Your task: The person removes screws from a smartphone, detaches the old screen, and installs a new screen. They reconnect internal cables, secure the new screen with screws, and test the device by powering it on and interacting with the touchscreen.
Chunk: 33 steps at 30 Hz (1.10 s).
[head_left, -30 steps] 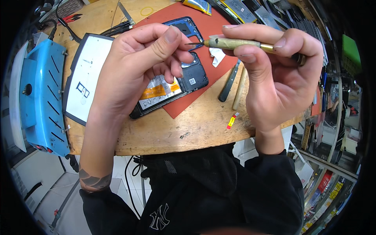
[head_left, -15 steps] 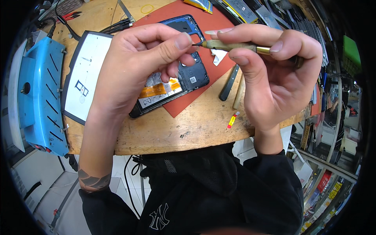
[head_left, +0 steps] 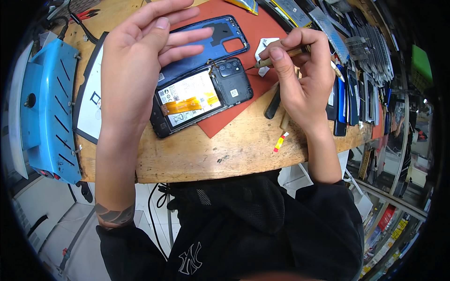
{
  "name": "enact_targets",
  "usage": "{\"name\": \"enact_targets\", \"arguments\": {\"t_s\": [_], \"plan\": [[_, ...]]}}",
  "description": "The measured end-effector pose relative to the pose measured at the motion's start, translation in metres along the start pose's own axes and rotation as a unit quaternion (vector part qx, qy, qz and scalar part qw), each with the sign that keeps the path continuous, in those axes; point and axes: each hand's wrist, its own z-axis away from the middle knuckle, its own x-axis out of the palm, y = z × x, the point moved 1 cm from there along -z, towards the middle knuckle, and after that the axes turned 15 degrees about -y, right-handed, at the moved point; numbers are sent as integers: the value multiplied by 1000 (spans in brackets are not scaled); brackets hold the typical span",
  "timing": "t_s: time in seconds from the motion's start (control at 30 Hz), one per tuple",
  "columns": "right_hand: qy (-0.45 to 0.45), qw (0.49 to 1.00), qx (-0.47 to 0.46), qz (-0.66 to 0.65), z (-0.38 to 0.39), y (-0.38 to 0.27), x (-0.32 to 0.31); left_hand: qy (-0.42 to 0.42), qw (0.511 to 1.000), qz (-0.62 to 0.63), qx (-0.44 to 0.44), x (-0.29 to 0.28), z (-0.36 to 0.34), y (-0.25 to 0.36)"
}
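Gripping a slim tool (head_left: 265,62), right hand (head_left: 303,82) hovers beside the opened phone (head_left: 241,84).

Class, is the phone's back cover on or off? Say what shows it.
Off. The blue back cover lies just beyond the phone, whose battery and orange ribbon cable are exposed.

Hands, two: left hand (head_left: 133,61), right hand (head_left: 303,77). Centre of the frame: one opened smartphone (head_left: 199,96), one blue back cover (head_left: 194,60), one screwdriver (head_left: 266,62), one red mat (head_left: 257,33), one yellow-and-red strip (head_left: 279,143), one worktop (head_left: 197,161). Left side: one blue slotted machine (head_left: 58,112). Right side: one green basket (head_left: 422,66).
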Motion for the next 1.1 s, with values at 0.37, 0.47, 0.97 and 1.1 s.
{"name": "enact_targets", "arguments": {"t_s": [0.37,0.47,0.97,1.1], "plan": [[-56,998,0,1,-7,-15,-3,-7,999,-44,21,-4,0,-3],[-150,988,12,33,-10,-25,-16,9,988,-155,21,-7,-1,-2],[-153,969,-4,195,-17,-33,-22,37,814,-580,-1,-5,5,4],[-114,973,-16,203,-19,-35,-18,32,831,-548,87,-4,7,6]]}}
